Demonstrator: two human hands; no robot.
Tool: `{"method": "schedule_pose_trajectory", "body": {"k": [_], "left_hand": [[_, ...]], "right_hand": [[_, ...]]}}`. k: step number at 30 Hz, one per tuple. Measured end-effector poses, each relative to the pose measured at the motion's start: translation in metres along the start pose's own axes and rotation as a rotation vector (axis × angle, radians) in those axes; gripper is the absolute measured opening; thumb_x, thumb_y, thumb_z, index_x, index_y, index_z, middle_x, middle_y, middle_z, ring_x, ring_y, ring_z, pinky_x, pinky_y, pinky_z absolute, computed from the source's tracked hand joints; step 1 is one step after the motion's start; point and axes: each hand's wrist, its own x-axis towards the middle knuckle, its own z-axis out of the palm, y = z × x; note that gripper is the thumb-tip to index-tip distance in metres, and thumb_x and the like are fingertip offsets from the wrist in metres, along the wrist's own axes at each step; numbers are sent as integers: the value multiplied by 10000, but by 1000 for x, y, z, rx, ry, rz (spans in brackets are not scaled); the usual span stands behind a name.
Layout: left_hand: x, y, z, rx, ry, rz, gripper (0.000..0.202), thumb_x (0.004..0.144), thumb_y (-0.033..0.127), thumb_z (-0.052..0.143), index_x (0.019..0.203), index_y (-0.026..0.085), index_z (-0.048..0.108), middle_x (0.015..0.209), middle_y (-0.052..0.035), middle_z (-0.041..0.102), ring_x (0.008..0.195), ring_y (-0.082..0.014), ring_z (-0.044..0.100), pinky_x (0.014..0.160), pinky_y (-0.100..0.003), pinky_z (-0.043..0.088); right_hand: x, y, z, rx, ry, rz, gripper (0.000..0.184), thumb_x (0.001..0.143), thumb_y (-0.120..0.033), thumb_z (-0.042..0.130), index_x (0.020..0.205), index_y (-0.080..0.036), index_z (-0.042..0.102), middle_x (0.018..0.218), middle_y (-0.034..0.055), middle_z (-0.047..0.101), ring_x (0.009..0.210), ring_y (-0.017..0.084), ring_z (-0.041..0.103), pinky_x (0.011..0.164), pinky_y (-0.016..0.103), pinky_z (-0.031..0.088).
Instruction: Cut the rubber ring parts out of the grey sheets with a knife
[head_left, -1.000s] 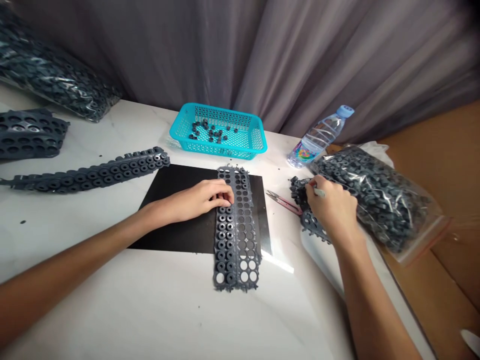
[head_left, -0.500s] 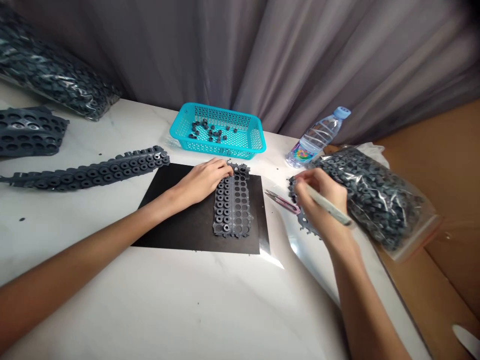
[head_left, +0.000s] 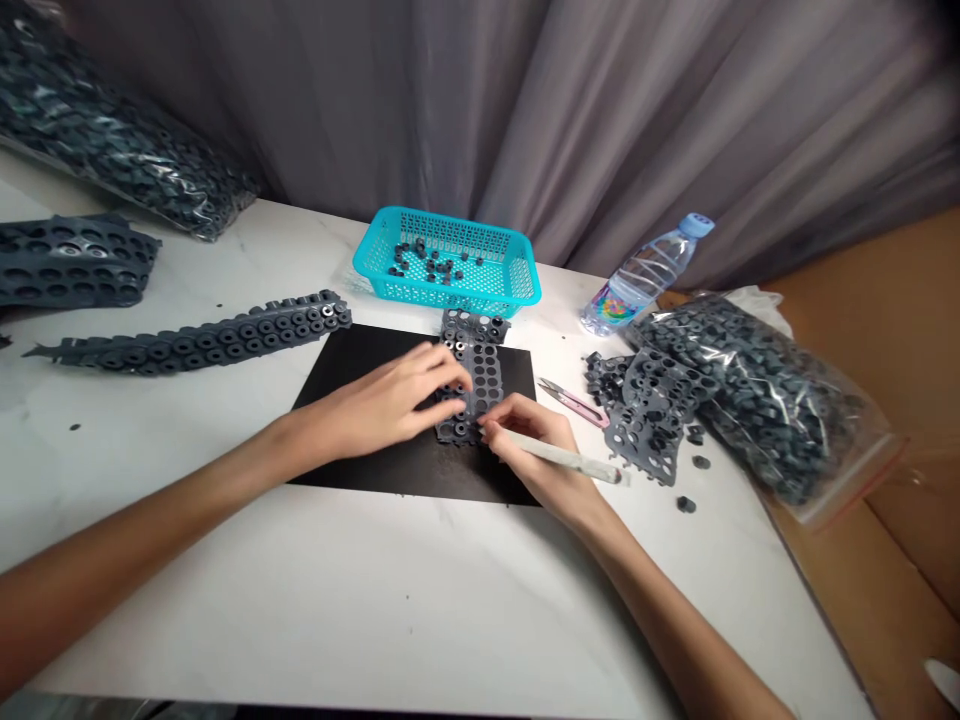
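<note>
A grey rubber sheet full of round holes and ring parts lies on a black mat. My left hand rests on the sheet's left side, fingers curled down onto it. My right hand sits at the sheet's near end and grips a thin white pen-like tool, whose tip touches the sheet's bottom edge.
A turquoise basket holding several loose rings stands behind the mat. Pink snips, punched-out sheets, a bag of rings and a water bottle lie right. A long strip and another sheet lie left.
My right hand left the pile at the right and came over to the sheet's near end with the tool. The left hand slid down the sheet.
</note>
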Motion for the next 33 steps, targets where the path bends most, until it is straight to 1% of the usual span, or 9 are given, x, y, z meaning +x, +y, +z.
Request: {"method": "schedule_pose_trajectory", "body": {"k": [2, 6, 9, 13, 17, 21, 25, 30, 33], "left_hand": [[-14, 8, 5, -92, -68, -3, 244, 1097, 334, 570, 1313, 256, 650, 1262, -56, 632, 1225, -237, 622, 1078, -376, 496], [-26, 11, 18, -166, -53, -58, 272, 1083, 291, 598, 1348, 260, 652, 1287, -43, 613, 1159, -208, 664, 1038, -346, 504], [-24, 10, 20, -147, -29, -22, 288, 1079, 255, 602, 1362, 257, 656, 1280, -42, 612, 1145, -200, 668, 1029, -341, 505], [-23, 12, 20, -102, -16, 52, 226, 1104, 206, 536, 1242, 212, 715, 1236, -59, 650, 1114, -200, 679, 1030, -346, 520], [-25, 14, 22, -85, -31, 48, 246, 1120, 183, 492, 1183, 201, 729, 1252, -65, 664, 1143, -197, 686, 1067, -343, 530], [-26, 14, 22, -92, -32, 38, 242, 1122, 186, 494, 1192, 212, 724, 1270, -54, 658, 1177, -188, 680, 1083, -325, 539], [-26, 15, 23, -87, -26, 31, 244, 1123, 177, 486, 1196, 201, 718, 1262, -57, 660, 1183, -186, 681, 1119, -332, 537], [-26, 14, 24, -70, -12, 87, 273, 1118, 148, 467, 1218, 196, 716, 1270, -72, 684, 1233, -207, 675, 1137, -352, 549], [-26, 12, 25, -60, 2, 92, 275, 1113, 158, 481, 1255, 198, 713, 1279, -76, 686, 1227, -208, 681, 1135, -356, 557]], "right_hand": [[1, 4, 1, 9, -25, 11, 75, 939, -231, 660, 878, -193, 677, 800, 3, 663, 708, 148, 563, 623, 259, 408], [-2, 9, 2, 47, -55, 67, 52, 928, -195, 633, 897, -198, 674, 831, -5, 646, 714, 140, 562, 622, 250, 422], [-3, 11, 2, 91, -75, 99, 54, 920, -173, 623, 918, -206, 666, 826, -17, 620, 685, 126, 544, 600, 240, 425], [-4, 12, 2, 120, -73, 122, 36, 928, -180, 633, 932, -208, 656, 819, -18, 621, 653, 119, 546, 583, 236, 436], [-5, 13, 2, 125, -57, 119, 34, 915, -178, 640, 915, -204, 662, 821, -9, 634, 643, 122, 553, 575, 239, 443], [-6, 13, 3, 102, -53, 122, 25, 917, -190, 649, 909, -203, 669, 818, -6, 638, 660, 128, 557, 579, 239, 442], [-7, 12, 4, 79, -51, 110, 33, 931, -219, 656, 903, -202, 663, 805, -10, 628, 651, 125, 541, 579, 240, 431], [-7, 11, 5, 87, -38, 103, 62, 948, -246, 665, 906, -200, 659, 799, -14, 623, 660, 125, 528, 589, 242, 412], [-7, 11, 5, 87, -41, 96, 57, 944, -236, 668, 901, -200, 658, 800, -16, 623, 673, 126, 523, 599, 243, 401]]}}
